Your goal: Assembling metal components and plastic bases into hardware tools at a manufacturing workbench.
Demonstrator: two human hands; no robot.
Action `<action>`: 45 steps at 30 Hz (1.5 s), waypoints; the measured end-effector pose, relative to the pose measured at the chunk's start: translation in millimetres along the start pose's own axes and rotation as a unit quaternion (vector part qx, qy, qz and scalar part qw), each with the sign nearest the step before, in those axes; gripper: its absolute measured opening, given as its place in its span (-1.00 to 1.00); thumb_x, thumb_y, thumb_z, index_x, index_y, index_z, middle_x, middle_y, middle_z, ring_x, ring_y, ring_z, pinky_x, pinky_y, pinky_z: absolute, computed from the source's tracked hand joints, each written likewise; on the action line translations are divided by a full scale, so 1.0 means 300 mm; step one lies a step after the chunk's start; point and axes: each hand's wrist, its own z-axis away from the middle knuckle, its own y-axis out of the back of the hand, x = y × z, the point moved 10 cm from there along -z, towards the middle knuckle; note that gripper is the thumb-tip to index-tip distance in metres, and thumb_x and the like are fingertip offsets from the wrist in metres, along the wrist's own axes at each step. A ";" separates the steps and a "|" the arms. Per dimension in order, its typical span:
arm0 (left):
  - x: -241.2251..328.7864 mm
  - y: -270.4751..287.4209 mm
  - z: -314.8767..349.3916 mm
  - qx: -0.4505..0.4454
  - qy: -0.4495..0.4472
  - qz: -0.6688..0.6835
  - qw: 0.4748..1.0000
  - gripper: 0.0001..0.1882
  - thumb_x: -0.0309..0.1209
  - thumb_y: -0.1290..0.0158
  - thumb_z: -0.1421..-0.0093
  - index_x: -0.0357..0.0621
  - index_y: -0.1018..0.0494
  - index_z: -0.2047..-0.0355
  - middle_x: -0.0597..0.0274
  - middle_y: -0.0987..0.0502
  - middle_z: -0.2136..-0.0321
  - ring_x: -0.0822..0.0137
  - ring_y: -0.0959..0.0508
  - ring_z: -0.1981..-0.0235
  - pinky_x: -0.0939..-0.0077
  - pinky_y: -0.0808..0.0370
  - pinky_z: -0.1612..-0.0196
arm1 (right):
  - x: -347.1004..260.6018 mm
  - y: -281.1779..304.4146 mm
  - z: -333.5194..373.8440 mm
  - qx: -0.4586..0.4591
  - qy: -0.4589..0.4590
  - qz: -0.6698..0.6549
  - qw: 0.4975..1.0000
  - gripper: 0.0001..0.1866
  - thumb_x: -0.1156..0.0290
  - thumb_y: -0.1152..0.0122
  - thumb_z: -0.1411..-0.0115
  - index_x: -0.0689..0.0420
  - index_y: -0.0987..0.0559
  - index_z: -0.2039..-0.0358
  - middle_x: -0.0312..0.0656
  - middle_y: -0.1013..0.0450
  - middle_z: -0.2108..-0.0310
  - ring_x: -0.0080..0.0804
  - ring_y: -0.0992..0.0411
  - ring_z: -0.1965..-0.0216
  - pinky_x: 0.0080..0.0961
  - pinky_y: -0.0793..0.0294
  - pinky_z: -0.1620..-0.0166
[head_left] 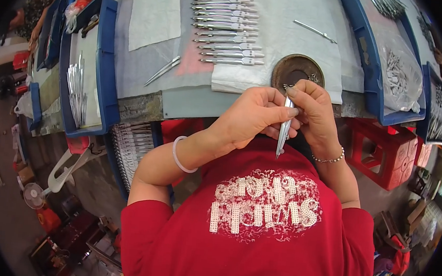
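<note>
Between my two hands, at the table's near edge, is a silver metal drawing compass (284,130), its legs together and pointing down toward my chest. My left hand (256,115) grips its middle between thumb and fingers. With thumb and forefinger, my right hand (314,110) pinches its upper end; any small part there is hidden by the fingertips. Just beyond the fingers sits a round brown dish (284,65) with tiny metal pieces at its right side. Farther left lies a stacked row of similar compasses (229,35), side by side on white paper.
One loose compass (162,71) lies left of the row, and a thin metal piece (315,31) lies at the right. Blue trays (104,66) with metal legs stand left; another blue tray (370,87) holds a bag of small parts (400,74). A red stool (391,156) stands below right.
</note>
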 end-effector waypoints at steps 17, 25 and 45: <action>-0.033 0.012 -0.030 0.003 0.024 0.031 0.999 -0.86 -0.43 -0.03 -0.18 -0.26 -0.35 0.35 0.07 -0.55 0.43 0.30 -0.60 0.45 0.52 -0.56 0.40 | 0.016 0.022 -0.020 0.002 0.027 0.004 1.000 -0.85 0.44 -0.16 -0.11 0.12 -0.44 0.57 -0.42 -0.34 0.65 -0.79 -0.20 0.69 -0.81 -0.11 0.66; 0.012 0.033 -0.016 0.012 -0.009 0.000 1.000 -0.86 -0.44 -0.06 -0.16 -0.24 -0.34 0.39 0.07 -0.55 0.47 0.32 -0.59 0.48 0.55 -0.55 0.45 | -0.010 -0.012 -0.024 0.013 0.053 0.047 0.997 -0.84 0.43 -0.15 -0.13 0.12 -0.43 0.57 -0.44 -0.33 0.65 -0.80 -0.19 0.67 -0.81 -0.11 0.64; -0.050 -0.147 -0.089 -0.030 0.017 0.178 0.983 -0.60 -0.07 0.28 -0.32 -0.17 -0.30 0.36 0.31 -0.32 0.72 0.60 -0.15 0.84 0.74 -0.13 0.78 | -0.213 0.031 0.091 -0.083 0.153 0.057 0.983 -0.85 0.48 -0.08 -0.18 0.24 -0.42 0.50 -0.32 -0.42 0.56 -0.71 -0.35 0.55 -0.72 -0.36 0.46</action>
